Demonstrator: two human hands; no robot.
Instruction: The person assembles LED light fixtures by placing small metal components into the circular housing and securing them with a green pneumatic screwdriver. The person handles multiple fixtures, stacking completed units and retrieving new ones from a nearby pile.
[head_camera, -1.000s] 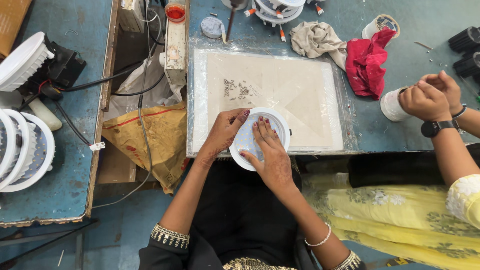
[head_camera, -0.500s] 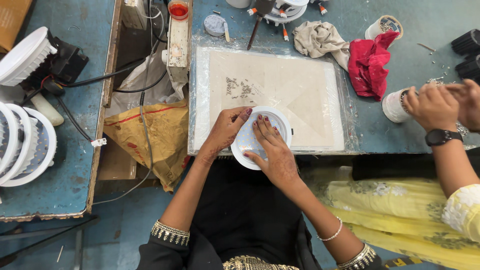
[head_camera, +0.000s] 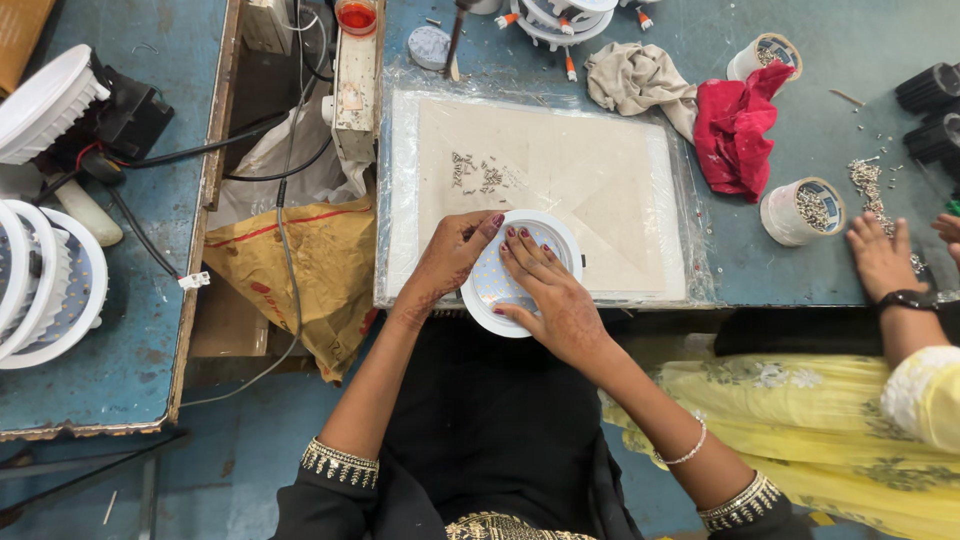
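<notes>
A round white lamp housing (head_camera: 553, 232) with a dotted LED plate inside rests at the near edge of a plastic-wrapped cream board (head_camera: 590, 170). My left hand (head_camera: 455, 250) grips its left rim, fingers curled over the top. My right hand (head_camera: 545, 290) lies flat across the inside of the housing, fingertips pressing on the LED plate. A small pile of tiny screws (head_camera: 478, 173) lies on the board just beyond the housing.
A co-worker's hand (head_camera: 880, 255) with a black watch rests on the blue table at right, near a screw-filled cup (head_camera: 803, 210). A red cloth (head_camera: 738, 125), a beige rag (head_camera: 635, 78), stacked white housings (head_camera: 45, 280) at left, cables and a brown sack (head_camera: 300, 275) surround the board.
The co-worker's hands have let go of the cup and one now lies flat on the table. My own hands stay on the housing, barely shifted.
</notes>
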